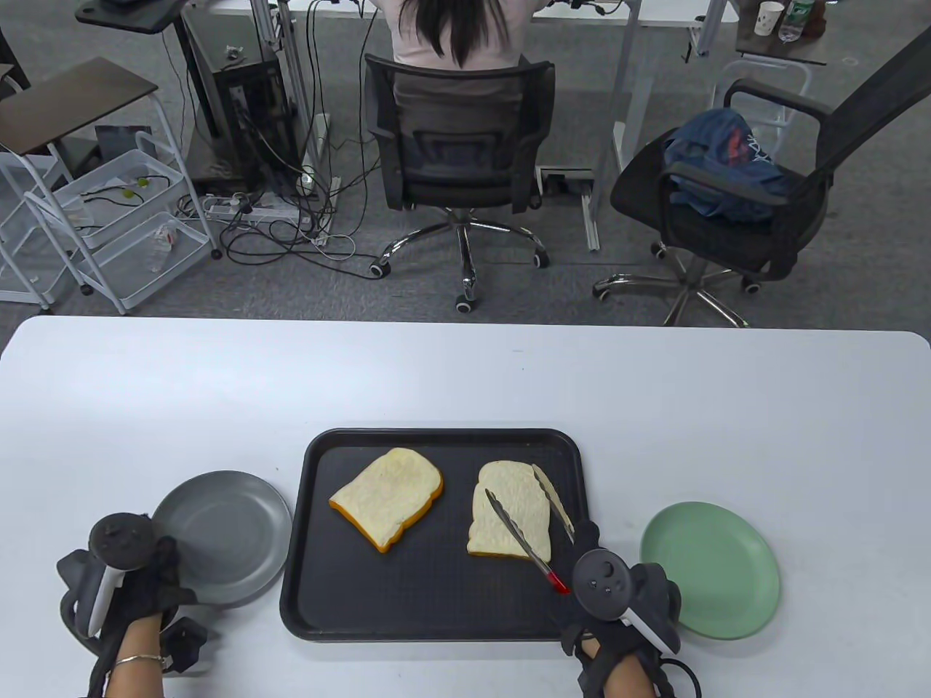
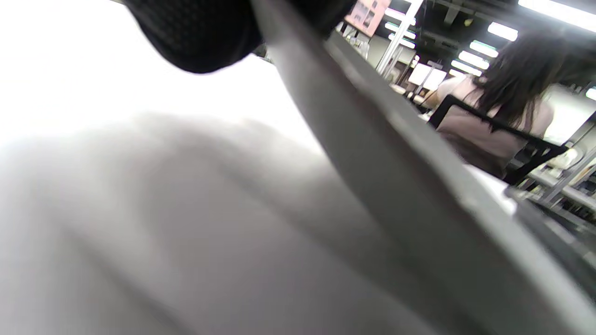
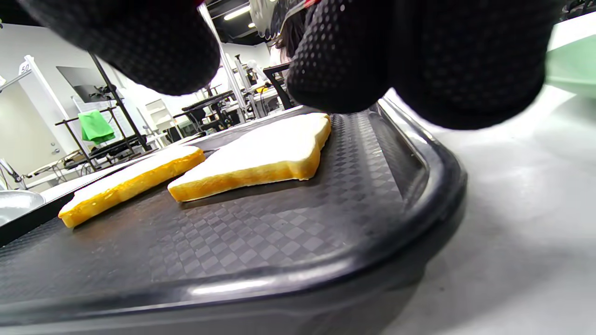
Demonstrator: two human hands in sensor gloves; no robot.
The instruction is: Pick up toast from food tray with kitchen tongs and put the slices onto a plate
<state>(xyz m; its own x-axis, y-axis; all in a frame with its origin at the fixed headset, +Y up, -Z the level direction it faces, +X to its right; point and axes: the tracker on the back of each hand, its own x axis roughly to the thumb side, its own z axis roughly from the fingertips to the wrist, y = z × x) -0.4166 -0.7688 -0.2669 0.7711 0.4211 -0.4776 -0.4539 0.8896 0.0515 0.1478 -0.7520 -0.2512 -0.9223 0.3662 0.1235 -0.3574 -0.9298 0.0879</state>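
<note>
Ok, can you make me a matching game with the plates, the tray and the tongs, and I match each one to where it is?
Things:
1. grey plate
2. green plate
3. black tray
4. tongs

Places:
A. held in the right hand, over a toast slice
B. in the middle, under two toast slices
C. right of the tray
D. left of the tray, by the left hand

Pairs: 1-D, 2-C, 3-B, 4-A

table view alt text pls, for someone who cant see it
A gloved right hand holds metal tongs open over the right-hand toast slice on a black rectangular tray; a second toast slice lies left. A grey plate and green plate flank the tray.
</note>
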